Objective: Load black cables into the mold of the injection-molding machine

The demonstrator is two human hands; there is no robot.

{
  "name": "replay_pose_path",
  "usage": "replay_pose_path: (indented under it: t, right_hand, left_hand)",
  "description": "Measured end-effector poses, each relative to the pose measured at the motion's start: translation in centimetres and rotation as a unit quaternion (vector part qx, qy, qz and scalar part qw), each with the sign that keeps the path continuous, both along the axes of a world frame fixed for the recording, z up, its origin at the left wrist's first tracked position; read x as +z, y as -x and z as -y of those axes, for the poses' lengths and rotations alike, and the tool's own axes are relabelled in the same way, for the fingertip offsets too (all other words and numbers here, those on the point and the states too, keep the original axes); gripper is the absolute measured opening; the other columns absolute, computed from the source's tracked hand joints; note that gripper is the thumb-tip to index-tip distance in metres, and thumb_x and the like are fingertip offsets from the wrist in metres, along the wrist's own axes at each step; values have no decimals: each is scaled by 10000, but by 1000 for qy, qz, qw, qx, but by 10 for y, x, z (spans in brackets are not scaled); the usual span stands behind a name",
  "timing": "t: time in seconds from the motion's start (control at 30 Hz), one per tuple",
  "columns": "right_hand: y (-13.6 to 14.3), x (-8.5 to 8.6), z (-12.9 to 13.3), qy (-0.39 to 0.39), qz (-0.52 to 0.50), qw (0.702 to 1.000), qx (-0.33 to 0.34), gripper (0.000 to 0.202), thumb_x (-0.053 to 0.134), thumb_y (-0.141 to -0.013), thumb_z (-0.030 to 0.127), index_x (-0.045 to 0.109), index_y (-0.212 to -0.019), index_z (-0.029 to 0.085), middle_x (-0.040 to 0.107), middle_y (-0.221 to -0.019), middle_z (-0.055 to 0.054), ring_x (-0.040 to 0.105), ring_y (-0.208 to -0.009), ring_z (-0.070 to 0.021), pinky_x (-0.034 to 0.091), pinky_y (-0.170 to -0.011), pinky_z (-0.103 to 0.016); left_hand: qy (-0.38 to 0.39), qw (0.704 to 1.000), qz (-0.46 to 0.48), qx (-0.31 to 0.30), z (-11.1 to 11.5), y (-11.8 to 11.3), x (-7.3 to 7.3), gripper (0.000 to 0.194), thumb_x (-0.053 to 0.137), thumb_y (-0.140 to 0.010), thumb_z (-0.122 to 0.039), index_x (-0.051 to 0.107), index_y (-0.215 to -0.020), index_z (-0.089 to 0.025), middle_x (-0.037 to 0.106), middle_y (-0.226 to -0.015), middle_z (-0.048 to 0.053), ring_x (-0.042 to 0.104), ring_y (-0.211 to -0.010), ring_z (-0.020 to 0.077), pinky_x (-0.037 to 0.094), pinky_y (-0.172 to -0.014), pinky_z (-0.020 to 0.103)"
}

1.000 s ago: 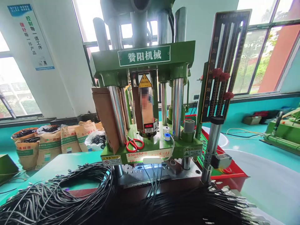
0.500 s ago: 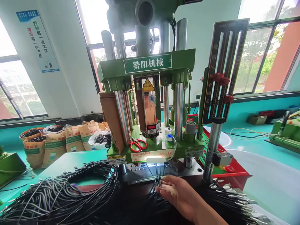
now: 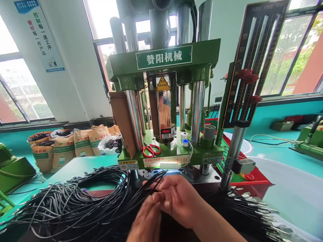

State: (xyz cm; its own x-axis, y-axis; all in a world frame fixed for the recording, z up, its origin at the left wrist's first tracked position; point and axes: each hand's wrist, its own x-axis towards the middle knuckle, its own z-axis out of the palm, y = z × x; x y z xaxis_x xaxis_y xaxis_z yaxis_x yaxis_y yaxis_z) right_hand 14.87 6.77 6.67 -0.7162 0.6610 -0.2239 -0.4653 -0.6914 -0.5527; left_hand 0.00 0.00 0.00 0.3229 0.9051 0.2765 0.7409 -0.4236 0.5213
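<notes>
Black, thin, rubbery-looking cables (image 3: 139, 194) are lying before green metal press (image 3: 168, 151), probably handling light, springy, slick; best gathered mid-bundle. Right hand (image 3: 174, 198) is gripping cables; blurred left hand (image 3: 148, 215) is hovering close by, grip unclear.

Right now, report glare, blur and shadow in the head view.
In the head view, windows are washed out white, the press's lamp strip glares, the left hand looks slightly smeared, and cables at the right fade into near-black shadow toward the hands.
</notes>
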Motion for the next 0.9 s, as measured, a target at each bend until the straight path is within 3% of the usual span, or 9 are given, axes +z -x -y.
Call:
replay_pose_path:
  t: [0.07, 0.1, 0.17, 0.23, 0.3, 0.4, 0.53, 0.67, 0.9]
  right_hand:
    - [-9, -9, -1, -148, 100, 984, -8, 197, 494, -636, 152, 608, -794, 119, 669, -776, -71, 591, -469, -108, 361, -334, -163]
    - [-16, -15, 0, -247, 180, 952, -22, 234, 522, -668, 175, 630, -873, 137, 675, -877, -73, 604, -516, -121, 415, -387, -198]
    - [-34, -30, 2, -445, 347, 823, -61, 309, 595, -721, 208, 659, -1023, 195, 657, -1011, -62, 635, -757, -181, 519, -665, -310]
    - [-52, -44, 4, -561, 453, 688, -83, 341, 668, -742, 228, 677, -1082, 236, 633, -1061, -54, 561, -1009, -220, 422, -936, -365]
    - [-64, -56, 5, -589, 493, 637, -65, 359, 713, -745, 249, 679, -1102, 263, 610, -1084, -45, 519, -1068, -221, 376, -984, -350]
    - [-65, -66, 8, -590, 517, 617, -53, 357, 734, -752, 277, 678, -1104, 290, 606, -1059, -32, 530, -1014, -210, 403, -923, -329]
    - [-52, -69, 10, -616, 529, 581, -50, 276, 719, -774, 270, 700, -1047, 307, 617, -1012, -22, 515, -994, -221, 378, -894, -346]
    - [-46, -70, 9, -603, 522, 601, -55, 230, 727, -758, 208, 708, -975, 284, 611, -978, -3, 524, -966, -197, 376, -852, -303]
    - [-43, -67, 4, -611, 518, 595, -67, 194, 707, -757, 154, 690, -932, 236, 618, -918, 2, 536, -936, -184, 380, -816, -277]
  left_hand:
    - [-96, 990, -100, 12, -12, 31, -8, 400, 375, -932, -243, 473, -1319, -240, 553, -1337, 57, 488, -1249, 235, 442, -1025, 370]
    - [-132, 981, -140, 14, -15, 45, -11, 419, 403, -922, -246, 447, -1339, -253, 551, -1342, 41, 506, -1234, 222, 460, -1009, 345]
    - [-143, 972, -187, 11, -17, 67, -10, 464, 435, -910, -244, 395, -1371, -285, 525, -1368, 8, 516, -1225, 201, 459, -1011, 315]
    - [-98, 978, -181, 19, -18, 76, 2, 455, 424, -918, -251, 391, -1368, -307, 508, -1382, -16, 501, -1239, 186, 426, -1047, 317]
    - [-42, 988, -149, 30, -20, 74, 17, 402, 407, -932, -296, 434, -1333, -320, 509, -1382, -27, 477, -1260, 175, 387, -1080, 324]
    - [73, 992, -106, -6, -23, 62, 32, 477, 548, -861, -413, 447, -1323, -346, 474, -1406, -25, 441, -1287, 194, 362, -1093, 324]
    - [195, 975, -103, -14, -22, 53, 28, 640, 722, -714, -411, 461, -1298, -384, 437, -1425, -34, 389, -1318, 234, 304, -1111, 343]
    - [185, 979, -84, -22, -20, 50, 25, 331, 683, -754, -314, 571, -1065, -330, 579, -1131, -59, 567, -1034, 162, 422, -891, 253]
    - [148, 987, -60, -29, -20, 44, 34, 43, 566, -833, -272, 539, -860, -252, 521, -852, -61, 498, -772, 114, 375, -707, 225]
